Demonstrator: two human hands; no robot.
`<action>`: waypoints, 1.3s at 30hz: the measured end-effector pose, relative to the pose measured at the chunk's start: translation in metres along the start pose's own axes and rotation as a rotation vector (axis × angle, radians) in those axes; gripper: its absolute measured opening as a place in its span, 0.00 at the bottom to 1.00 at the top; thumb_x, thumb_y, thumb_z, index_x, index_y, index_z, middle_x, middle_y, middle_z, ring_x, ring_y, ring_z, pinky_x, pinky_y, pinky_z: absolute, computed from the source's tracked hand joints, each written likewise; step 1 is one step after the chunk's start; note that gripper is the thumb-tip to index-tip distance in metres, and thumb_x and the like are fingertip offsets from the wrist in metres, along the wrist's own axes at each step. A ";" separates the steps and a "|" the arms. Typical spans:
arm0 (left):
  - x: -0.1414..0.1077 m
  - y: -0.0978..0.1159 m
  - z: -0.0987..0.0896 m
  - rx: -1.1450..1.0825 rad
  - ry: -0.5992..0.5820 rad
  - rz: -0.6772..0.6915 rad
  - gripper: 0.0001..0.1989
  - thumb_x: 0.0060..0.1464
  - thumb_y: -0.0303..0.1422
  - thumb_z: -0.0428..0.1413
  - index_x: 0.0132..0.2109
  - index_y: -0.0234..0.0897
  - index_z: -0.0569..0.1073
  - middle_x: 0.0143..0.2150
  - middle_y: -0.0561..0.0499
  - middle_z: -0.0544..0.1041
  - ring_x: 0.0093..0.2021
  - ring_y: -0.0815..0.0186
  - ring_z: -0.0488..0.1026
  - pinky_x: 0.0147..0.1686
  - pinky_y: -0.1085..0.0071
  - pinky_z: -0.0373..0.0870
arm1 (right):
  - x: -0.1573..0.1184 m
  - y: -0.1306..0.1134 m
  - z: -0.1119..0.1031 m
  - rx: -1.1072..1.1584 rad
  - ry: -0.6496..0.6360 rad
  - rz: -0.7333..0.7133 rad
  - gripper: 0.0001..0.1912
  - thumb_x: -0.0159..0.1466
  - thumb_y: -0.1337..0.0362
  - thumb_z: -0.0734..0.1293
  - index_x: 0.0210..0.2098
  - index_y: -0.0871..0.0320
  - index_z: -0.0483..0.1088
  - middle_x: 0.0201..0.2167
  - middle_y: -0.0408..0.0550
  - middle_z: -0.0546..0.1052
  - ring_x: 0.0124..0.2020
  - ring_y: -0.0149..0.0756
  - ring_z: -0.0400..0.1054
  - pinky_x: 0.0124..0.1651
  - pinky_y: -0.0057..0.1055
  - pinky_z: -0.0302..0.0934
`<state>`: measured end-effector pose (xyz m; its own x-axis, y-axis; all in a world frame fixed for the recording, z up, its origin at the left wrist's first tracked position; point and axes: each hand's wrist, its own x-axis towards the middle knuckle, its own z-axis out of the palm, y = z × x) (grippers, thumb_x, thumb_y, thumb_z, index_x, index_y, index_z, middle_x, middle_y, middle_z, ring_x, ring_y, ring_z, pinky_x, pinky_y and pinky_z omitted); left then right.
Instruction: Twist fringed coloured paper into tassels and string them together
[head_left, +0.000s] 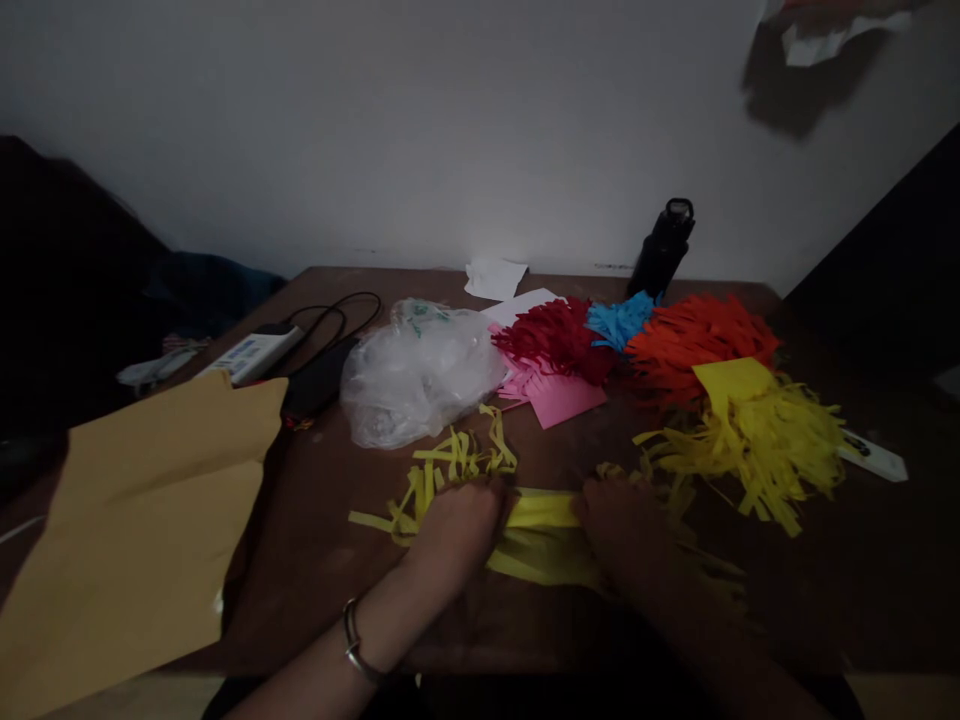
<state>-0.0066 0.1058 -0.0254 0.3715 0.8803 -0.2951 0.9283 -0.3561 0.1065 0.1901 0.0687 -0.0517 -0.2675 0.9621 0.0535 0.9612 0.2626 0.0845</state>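
Note:
A sheet of yellow fringed paper (pixel 544 560) lies on the table in front of me, its plain middle strip folded over and its cut strips hanging out at both sides. My left hand (pixel 466 518) is closed on the left end of that fold, and a bracelet circles the wrist. On the other end, my right hand (pixel 619 520) is closed too, with its fingers in shadow. Curled yellow strips spread beyond my left hand. Right of my right hand sits a bunch of yellow fringe (pixel 787 440) with a plain flat top.
Behind are a clear plastic bag (pixel 420 370), pink paper (pixel 566 395), and red (pixel 555 335), blue (pixel 622 320) and orange (pixel 705 340) fringed bunches. A black bottle (pixel 661 248) stands near the wall. Brown paper (pixel 150 520) and a white box (pixel 255 352) lie left.

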 end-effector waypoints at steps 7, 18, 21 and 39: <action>-0.003 0.001 -0.002 0.001 0.020 -0.007 0.14 0.66 0.35 0.47 0.43 0.33 0.75 0.37 0.40 0.83 0.38 0.52 0.81 0.38 0.61 0.72 | -0.005 0.001 -0.001 0.036 0.183 0.037 0.06 0.64 0.72 0.64 0.33 0.59 0.72 0.30 0.53 0.75 0.35 0.46 0.68 0.41 0.43 0.55; -0.019 0.004 -0.004 0.039 0.195 0.034 0.12 0.64 0.34 0.51 0.48 0.32 0.74 0.45 0.38 0.79 0.48 0.49 0.74 0.47 0.54 0.67 | -0.014 -0.009 0.009 0.189 0.324 -0.340 0.08 0.63 0.75 0.64 0.29 0.60 0.69 0.28 0.47 0.73 0.33 0.40 0.64 0.45 0.40 0.55; -0.027 0.008 -0.005 0.063 0.256 0.185 0.11 0.63 0.33 0.54 0.49 0.36 0.74 0.51 0.40 0.76 0.53 0.47 0.68 0.53 0.49 0.60 | -0.012 -0.008 0.011 0.211 0.338 -0.323 0.09 0.63 0.75 0.64 0.27 0.59 0.68 0.27 0.46 0.72 0.32 0.39 0.63 0.44 0.40 0.55; -0.027 -0.036 -0.032 -0.431 0.576 0.266 0.09 0.63 0.30 0.48 0.38 0.36 0.72 0.36 0.48 0.77 0.39 0.60 0.74 0.40 0.64 0.68 | -0.061 0.032 0.020 0.042 0.523 -0.384 0.16 0.66 0.75 0.56 0.36 0.57 0.74 0.30 0.47 0.76 0.32 0.39 0.67 0.49 0.44 0.61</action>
<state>-0.0493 0.1048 0.0089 0.4205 0.8487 0.3208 0.6853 -0.5288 0.5008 0.2384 0.0201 -0.0717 -0.5801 0.6390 0.5051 0.7895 0.5937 0.1557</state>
